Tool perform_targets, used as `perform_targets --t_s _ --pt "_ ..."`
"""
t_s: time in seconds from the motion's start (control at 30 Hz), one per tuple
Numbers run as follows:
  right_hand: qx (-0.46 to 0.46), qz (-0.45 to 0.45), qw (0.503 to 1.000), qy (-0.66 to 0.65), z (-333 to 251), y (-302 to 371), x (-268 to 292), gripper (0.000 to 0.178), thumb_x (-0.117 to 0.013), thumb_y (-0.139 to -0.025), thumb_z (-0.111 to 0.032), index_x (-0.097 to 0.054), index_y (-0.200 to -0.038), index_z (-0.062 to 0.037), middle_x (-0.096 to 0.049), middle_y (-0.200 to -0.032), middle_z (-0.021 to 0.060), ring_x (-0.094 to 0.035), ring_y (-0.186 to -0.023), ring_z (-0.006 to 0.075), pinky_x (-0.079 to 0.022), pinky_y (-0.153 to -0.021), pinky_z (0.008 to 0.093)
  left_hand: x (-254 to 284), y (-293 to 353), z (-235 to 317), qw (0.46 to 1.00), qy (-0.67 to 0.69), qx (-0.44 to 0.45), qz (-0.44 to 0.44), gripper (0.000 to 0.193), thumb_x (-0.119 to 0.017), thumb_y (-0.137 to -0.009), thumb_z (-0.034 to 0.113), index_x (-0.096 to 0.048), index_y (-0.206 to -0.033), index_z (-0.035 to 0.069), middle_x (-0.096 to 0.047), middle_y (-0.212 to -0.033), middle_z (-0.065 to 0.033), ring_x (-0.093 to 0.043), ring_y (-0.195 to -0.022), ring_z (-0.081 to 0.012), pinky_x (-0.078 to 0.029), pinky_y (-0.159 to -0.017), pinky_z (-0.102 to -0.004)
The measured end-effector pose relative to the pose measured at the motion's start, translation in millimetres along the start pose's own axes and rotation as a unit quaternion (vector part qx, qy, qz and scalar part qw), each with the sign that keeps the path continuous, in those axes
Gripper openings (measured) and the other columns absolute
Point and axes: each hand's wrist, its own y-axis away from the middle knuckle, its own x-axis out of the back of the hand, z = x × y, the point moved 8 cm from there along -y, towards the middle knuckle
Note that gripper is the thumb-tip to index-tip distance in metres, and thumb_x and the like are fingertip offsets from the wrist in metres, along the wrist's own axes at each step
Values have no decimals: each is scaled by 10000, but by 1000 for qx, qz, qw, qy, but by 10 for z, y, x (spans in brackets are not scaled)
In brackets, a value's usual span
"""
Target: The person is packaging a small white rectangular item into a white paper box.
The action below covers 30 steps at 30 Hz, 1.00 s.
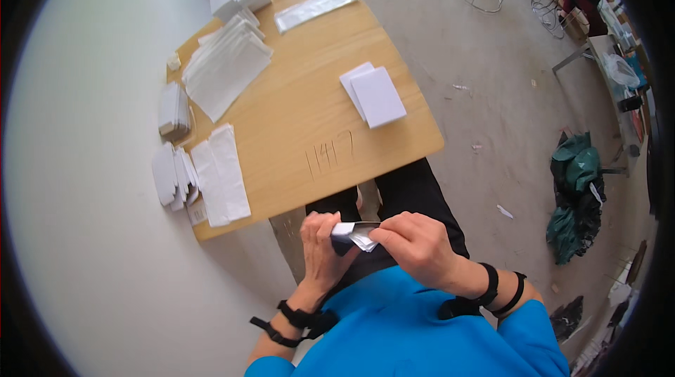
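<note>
Above my lap, just off the table's near edge, my left hand (322,250) is closed around a small box (342,230) with a white flap and dark sides. White folded paper (363,239) sticks out at the box's end. The thumb and fingers of my right hand (415,243) pinch at that paper, right beside the box's dark edge. How deep the paper sits inside is hidden by my fingers.
Two white boxes (378,97) lie overlapping on the wooden table (302,96). Flat white bags (223,176), translucent sleeves (228,67) and stacked white cards (174,110) line its left side, by the wall. Green plastic bags (575,194) lie on the floor at right.
</note>
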Motion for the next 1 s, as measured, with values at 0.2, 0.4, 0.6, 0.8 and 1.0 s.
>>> perform_targets --t_s 0.2,0.4,0.6,0.8,1.0 --pt "24 -120 988 -99 -107 252 -188 172 -682 -749 -53 -687 -921 -47 -665 -860 72 -669 -767 213 -539 -637 297 -88 552 48 820 396 188 -369 575 -871 -710 128 -574 -1200 83 -500 -1292 -119 -524 -1155 -248 -460 -968 -362" --pt "95 -191 973 -92 -393 292 -192 211 -705 -743 -94 -703 -952 -63 -687 -941 79 -684 -808 205 -546 -668 309 -266 572 21 764 441 125 -455 812 -877 -690 179 -402 -1342 91 -353 -1464 -153 -355 -1363 -336 -282 -1162 -424" --pt "268 -117 956 -18 -804 182 120 244 -702 -710 -141 -664 -922 -29 -619 -921 89 -646 -803 221 -560 -758 342 95 201 198 835 304 -3 -458 1008 -928 -598 270 -369 -1404 39 -369 -1387 -149 -349 -1312 -323 -318 -1132 -416" --pt "367 -75 925 63 -1280 65 410 139 -716 -770 -138 -711 -893 -72 -642 -911 65 -670 -879 189 -552 -876 379 588 -118 316 847 345 -7 -404 954 -927 -583 176 -411 -1380 76 -460 -1372 -109 -401 -1319 -298 -312 -1142 -414" --pt "402 -61 908 104 -1460 110 478 125 -726 -756 -152 -710 -867 -95 -646 -922 41 -663 -896 168 -536 -829 333 738 -154 521 896 248 -96 -355 1004 -906 -623 206 -336 -1449 161 -480 -1416 -85 -414 -1365 -311 -143 -1186 -573"
